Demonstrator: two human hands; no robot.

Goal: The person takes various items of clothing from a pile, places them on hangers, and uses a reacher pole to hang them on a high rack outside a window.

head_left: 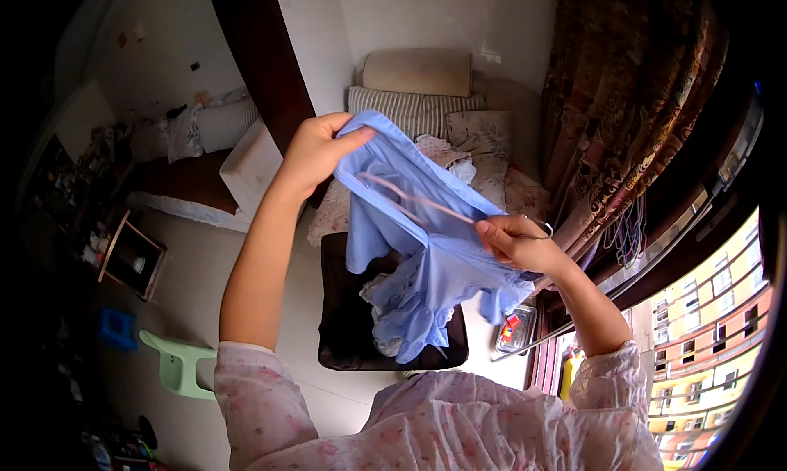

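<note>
A light blue garment [459,266], likely a shirt, hangs stretched between my hands, its opening facing up and its lower part bunched and drooping. My left hand [324,147] is closed on its upper left edge, the thumb lying over the cloth. In my closed right hand [518,243] is a thin pale pink clothes hanger [418,197], which reaches left into the garment's opening. A thin curved piece shows by the right wrist; whether it is the hook or a bracelet, I cannot tell. Below, the garment's end hangs over a dark open bin or basket [340,336] with crumpled pale cloth [384,327] inside.
Ahead stands a cushioned seat with a striped pillow [410,102] and a patterned cushion [484,139]. Brown curtains [631,102] and a barred window [705,332] are at the right, with several hangers [627,237]. A pale green stool [180,364] and blue stool [117,329] stand left.
</note>
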